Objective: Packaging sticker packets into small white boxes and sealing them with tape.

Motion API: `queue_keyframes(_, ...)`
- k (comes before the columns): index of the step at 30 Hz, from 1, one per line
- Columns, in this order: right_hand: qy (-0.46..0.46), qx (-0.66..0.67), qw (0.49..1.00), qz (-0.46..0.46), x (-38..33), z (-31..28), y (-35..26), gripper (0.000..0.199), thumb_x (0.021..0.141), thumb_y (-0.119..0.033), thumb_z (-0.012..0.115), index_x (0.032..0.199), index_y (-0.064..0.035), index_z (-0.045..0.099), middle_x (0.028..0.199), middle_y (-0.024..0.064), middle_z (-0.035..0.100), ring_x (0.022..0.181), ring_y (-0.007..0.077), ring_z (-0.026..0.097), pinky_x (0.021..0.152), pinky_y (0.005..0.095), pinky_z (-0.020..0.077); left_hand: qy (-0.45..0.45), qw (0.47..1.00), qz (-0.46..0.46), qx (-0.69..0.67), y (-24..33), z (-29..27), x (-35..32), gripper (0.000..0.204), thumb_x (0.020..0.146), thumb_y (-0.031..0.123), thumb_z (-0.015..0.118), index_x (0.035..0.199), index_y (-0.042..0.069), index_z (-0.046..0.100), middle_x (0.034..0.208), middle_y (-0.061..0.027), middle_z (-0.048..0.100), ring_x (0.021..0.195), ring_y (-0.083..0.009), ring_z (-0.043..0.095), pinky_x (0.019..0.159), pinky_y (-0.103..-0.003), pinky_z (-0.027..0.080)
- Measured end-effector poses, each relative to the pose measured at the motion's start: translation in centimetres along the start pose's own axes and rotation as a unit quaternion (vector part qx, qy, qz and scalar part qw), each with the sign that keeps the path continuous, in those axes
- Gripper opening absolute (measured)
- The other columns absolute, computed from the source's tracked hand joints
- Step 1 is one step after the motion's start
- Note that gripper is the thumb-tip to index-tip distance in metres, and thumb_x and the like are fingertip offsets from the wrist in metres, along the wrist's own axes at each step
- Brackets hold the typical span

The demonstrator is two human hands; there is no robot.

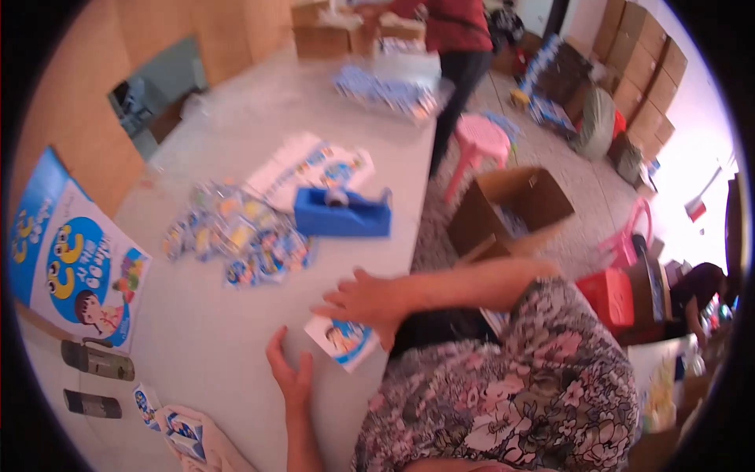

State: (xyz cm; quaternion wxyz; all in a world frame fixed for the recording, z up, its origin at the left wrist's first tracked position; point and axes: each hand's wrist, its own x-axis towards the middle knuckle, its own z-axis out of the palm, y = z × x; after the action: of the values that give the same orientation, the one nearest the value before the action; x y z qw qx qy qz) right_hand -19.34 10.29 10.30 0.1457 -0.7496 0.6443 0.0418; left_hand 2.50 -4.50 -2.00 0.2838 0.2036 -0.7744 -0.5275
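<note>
Currently, head view: right hand [368, 303] lies flat, fingers spread, pressing a small packet [344, 340] at the table [204, 338] edge. Left hand [289, 376] open, palm on the table just beside the packet, not gripping. Packet pile [236, 232] sits farther up, blue tape dispenser [343, 212] next to it. Poster [75, 267] at far left. Open box [515, 208] on the floor.

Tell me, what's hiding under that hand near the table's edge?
Under the right hand lies a small white and blue packet with a cartoon child on it, on the table. The fingers cover its top part, so the rest of the picture is hidden.
</note>
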Motion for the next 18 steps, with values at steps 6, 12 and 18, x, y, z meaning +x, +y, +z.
queue_keyframes(6,0.043,0.021,0.998,0.051,-1.5,1.0,-0.3,0.120,0.048,-0.040,0.085,0.150,-0.0079,0.032,0.128,0.0158,0.051,0.112,0.0325,0.054,0.086,0.0482,0.0445,-0.024,0.998,-0.053,-0.004,-0.3,-0.3,-0.1,0.059,0.087,0.014,0.060,0.141,-0.001,0.042,0.143,-0.0160,0.048,0.137,-0.0284,0.040,0.116,-0.042,0.025)
queue_keyframes(12,0.213,0.125,0.938,0.245,-15.0,2.4,3.5,0.116,0.057,-0.045,0.085,0.150,-0.0024,0.031,0.128,0.0188,0.053,0.118,0.0341,0.054,0.102,0.0400,0.0440,-0.008,1.000,-0.021,0.012,0.0,-0.4,0.0,0.050,0.097,0.021,0.055,0.141,-0.001,0.043,0.146,-0.0139,0.046,0.137,-0.0262,0.039,0.116,-0.044,0.023)
queue_keyframes(18,0.276,0.340,0.757,0.485,-31.7,11.3,9.4,0.121,0.060,-0.031,0.090,0.154,0.0025,0.022,0.132,0.0161,0.052,0.125,0.0231,0.051,0.107,0.0328,0.0391,-0.012,0.995,-0.006,0.096,1.2,0.1,0.0,0.041,0.102,0.018,0.046,0.138,-0.001,0.045,0.143,-0.0116,0.046,0.130,-0.0199,0.043,0.112,-0.036,0.029)
